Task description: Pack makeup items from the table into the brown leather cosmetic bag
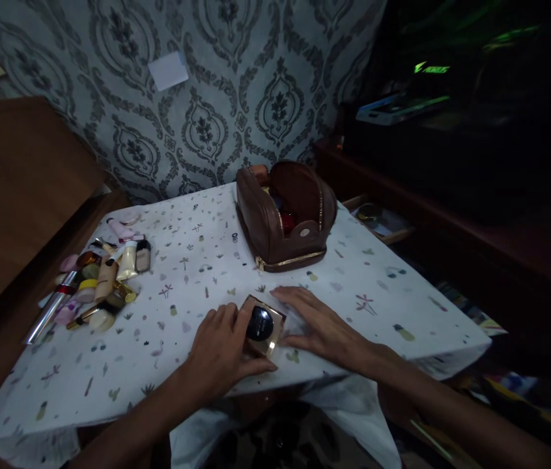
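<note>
Forearms: the left forearm and right forearm reach in from the bottom edge and the lower right, over a lap with white cloth.
Left hand: the left hand grasps the left side of a gold-coloured case, fingers bent along its far left edge, thumb stretched out just below its near edge.
Right hand: the right hand is loosely spread beside the case's right side, fingers and thumb apart; whether a fingertip touches it, I cannot tell.
Gold-coloured case: squarish, lying between the two hands near the front edge of the tabletop; a round black disc sits on its upper face, the lettering too small to read.
Brown bag: behind the hands, the brown bag stands upright and unzipped, something red inside; another zip runs along its base.
Cosmetics: at the left side, a loose cluster holds a silver tube with a red band, a cream tube with a white cap, a black-capped bottle just beside it, and a pink tube.
Table cover: white, printed with pineapples, cacti and flamingos.
Wall: grey damask-patterned wallpaper, bearing a white plate.
</note>
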Demonstrator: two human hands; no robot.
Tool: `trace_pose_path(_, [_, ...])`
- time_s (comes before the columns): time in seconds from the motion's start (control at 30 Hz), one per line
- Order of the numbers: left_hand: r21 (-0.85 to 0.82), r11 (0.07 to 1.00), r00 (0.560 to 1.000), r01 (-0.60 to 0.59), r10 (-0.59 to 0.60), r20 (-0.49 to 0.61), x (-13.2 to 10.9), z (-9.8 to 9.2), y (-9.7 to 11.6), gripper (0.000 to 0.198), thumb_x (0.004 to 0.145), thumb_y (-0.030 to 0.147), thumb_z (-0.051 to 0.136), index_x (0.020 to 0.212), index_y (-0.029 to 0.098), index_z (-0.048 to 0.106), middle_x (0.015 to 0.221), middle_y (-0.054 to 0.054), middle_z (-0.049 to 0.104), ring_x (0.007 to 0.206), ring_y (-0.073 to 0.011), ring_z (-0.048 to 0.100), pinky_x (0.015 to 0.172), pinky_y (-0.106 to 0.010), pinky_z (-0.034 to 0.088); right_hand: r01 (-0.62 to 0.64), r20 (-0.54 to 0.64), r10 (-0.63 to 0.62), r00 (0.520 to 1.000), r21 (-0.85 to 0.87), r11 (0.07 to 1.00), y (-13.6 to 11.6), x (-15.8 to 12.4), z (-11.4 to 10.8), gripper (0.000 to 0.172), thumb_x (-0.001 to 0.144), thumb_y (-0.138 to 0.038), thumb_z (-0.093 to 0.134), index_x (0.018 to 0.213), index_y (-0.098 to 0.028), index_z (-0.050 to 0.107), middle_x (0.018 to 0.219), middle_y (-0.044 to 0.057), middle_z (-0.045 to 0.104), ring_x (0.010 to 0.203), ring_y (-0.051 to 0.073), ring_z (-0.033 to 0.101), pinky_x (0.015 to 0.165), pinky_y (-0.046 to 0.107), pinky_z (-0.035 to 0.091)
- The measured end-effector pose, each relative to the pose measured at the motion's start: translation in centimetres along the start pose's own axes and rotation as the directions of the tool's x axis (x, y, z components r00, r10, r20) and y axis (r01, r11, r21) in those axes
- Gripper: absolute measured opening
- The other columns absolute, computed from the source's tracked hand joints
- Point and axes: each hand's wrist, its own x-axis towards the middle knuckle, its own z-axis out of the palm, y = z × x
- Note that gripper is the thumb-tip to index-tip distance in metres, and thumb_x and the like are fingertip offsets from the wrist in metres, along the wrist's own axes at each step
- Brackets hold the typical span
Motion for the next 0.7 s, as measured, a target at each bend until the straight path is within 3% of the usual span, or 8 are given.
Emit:
trace_pose_path(0.13, [-0.126, 0.992, 0.991, -0.022, 0.038, 0.131, 0.1, -1.1, -1.4, 0.095, 0.084, 0.067, 0.062, 0.156, 0.021, 0.017, 0.123, -0.014, 0.064, 0.105, -0.0297, 0.065, 0.088, -0.042, 0.051, -0.016, 0.014, 0.016, 1.0, 0.004, 1.0, -0.7, -0.8, -0.8, 0.057, 0.097, -0.046, 0.053, 0.148, -0.024, 0.039, 0.146, 0.015, 0.048, 0.138, 0.028, 0.043, 0.113, 0.052, 0.041])
trace_pose_path(0.23, [-0.171, 0.985, 0.957, 0.003, 0.047, 0.287, 0.9, -1.8, -1.7, 0.094, 0.086, 0.054, 0.065, 0.157, 0.019, 0.012, 0.125, -0.015, 0.067, 0.106, -0.0311, 0.068, 0.085, -0.04, 0.053, 0.015, 0.119, -0.015, 0.993, 0.008, 1.0, -2.0, -0.9, -1.3, 0.075, 0.091, -0.042, 0.062, 0.155, -0.025, 0.028, 0.151, 0.014, 0.043, 0.141, 0.03, 0.038, 0.117, 0.052, 0.035])
trace_pose_path(0.33, [-0.166, 0.984, 0.933, 0.067, -0.003, 0.359, 1.8, -2.4, -1.2, 0.09, 0.081, 0.05, 0.071, 0.153, 0.02, 0.026, 0.118, -0.012, 0.072, 0.099, -0.031, 0.072, 0.08, -0.037, 0.053, 0.041, 0.171, -0.035, 0.985, -0.028, 0.999, -3.0, -0.8, -1.0, 0.1, 0.077, -0.045, 0.078, 0.157, -0.025, 0.021, 0.151, 0.014, 0.042, 0.14, 0.032, 0.037, 0.119, 0.053, 0.028])
trace_pose_path(0.47, [-0.227, 0.974, 0.927, -0.007, 0.092, 0.364, 3.2, -4.2, -1.3, 0.07, 0.08, 0.055, 0.072, 0.138, 0.024, 0.047, 0.097, -0.003, 0.076, 0.084, -0.0263, 0.074, 0.069, -0.03, 0.052, 0.032, 0.082, -0.025, 0.996, -0.077, 0.997, -3.2, -0.7, 0.0, 0.1, 0.074, -0.035, 0.078, 0.156, -0.021, 0.024, 0.144, 0.017, 0.047, 0.135, 0.033, 0.042, 0.117, 0.053, 0.03])
trace_pose_path(0.57, [-0.192, 0.972, 0.951, -0.134, 0.181, 0.251, 5.6, -6.9, -2.1, 0.045, 0.093, 0.055, 0.058, 0.127, 0.026, 0.058, 0.088, -0.001, 0.075, 0.078, -0.0227, 0.072, 0.066, -0.028, 0.05, 0.011, 0.071, -0.008, 0.997, -0.048, 0.999, -3.3, -0.6, 0.0, 0.094, 0.072, -0.027, 0.073, 0.155, -0.02, 0.029, 0.144, 0.017, 0.048, 0.134, 0.033, 0.042, 0.116, 0.051, 0.032])
trace_pose_path(0.63, [-0.135, 0.979, 0.983, -0.154, 0.166, 0.078, 8.3, -8.6, -2.6, 0.04, 0.101, 0.049, 0.045, 0.13, 0.025, 0.058, 0.089, -0.003, 0.074, 0.078, -0.0208, 0.07, 0.068, -0.029, 0.051, -0.024, 0.084, 0.026, 0.996, -0.016, 1.0, -3.5, -0.6, -0.3, 0.091, 0.07, -0.024, 0.072, 0.152, -0.021, 0.035, 0.143, 0.016, 0.049, 0.133, 0.033, 0.043, 0.114, 0.049, 0.035])
trace_pose_path(0.7, [-0.084, 0.982, 0.978, -0.167, 0.155, -0.137, 11.5, -9.6, -2.8, 0.038, 0.105, 0.042, 0.036, 0.129, 0.024, 0.059, 0.1, -0.005, 0.072, 0.091, -0.0208, 0.068, 0.077, -0.031, 0.052, -0.063, 0.108, 0.061, 0.992, 0.017, 0.998, -3.8, -0.5, -0.6, 0.087, 0.068, -0.021, 0.07, 0.15, -0.023, 0.04, 0.139, 0.014, 0.05, 0.13, 0.032, 0.045, 0.112, 0.047, 0.038])
